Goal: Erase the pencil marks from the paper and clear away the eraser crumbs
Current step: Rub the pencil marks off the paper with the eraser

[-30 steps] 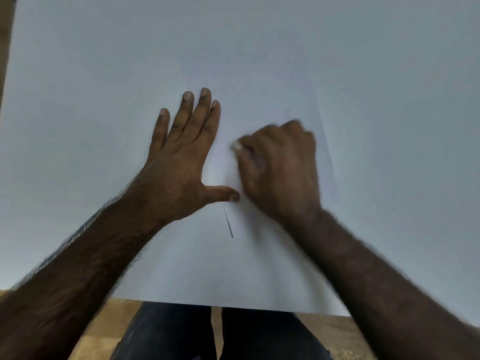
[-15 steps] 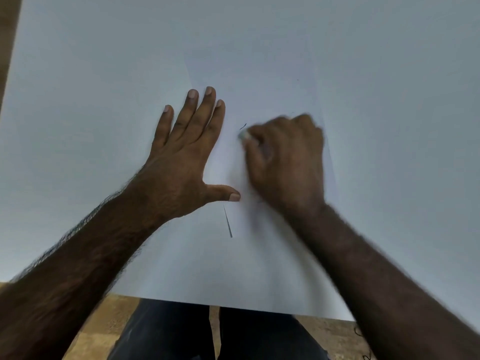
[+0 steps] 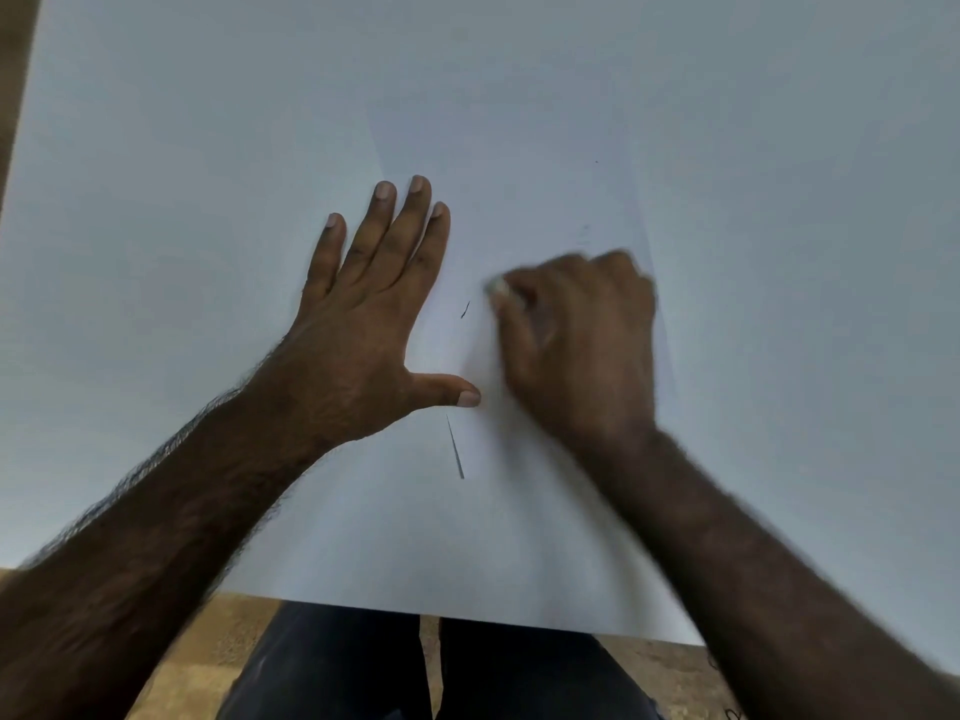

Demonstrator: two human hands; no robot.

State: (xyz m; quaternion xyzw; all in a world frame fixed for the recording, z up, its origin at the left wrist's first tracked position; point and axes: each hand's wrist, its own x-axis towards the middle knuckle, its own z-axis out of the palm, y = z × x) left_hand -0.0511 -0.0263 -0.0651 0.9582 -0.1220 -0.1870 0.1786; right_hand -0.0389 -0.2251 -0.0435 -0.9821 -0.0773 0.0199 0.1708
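Note:
A white sheet of paper (image 3: 519,537) lies on the white table, its near edge over the table's front edge. My left hand (image 3: 374,314) presses flat on the sheet's left part, fingers straight, thumb spread to the right. My right hand (image 3: 576,340) is blurred with motion, its fingers curled round a small white eraser (image 3: 500,289) whose tip peeks out at the top left. A short dark pencil mark (image 3: 465,309) shows just left of the eraser. A longer thin pencil line (image 3: 455,446) runs below my left thumb. A tiny speck (image 3: 596,162) sits farther up the sheet.
The white table (image 3: 156,148) spreads far on all sides of the sheet. A brown floor (image 3: 244,646) and my dark trouser legs (image 3: 332,667) show below the table's front edge. A brown strip (image 3: 15,70) borders the table at the upper left.
My right hand slid up the sheet with the eraser, then came back down and right. A short dark mark beside the eraser came into view. My left hand stayed pressed in place.

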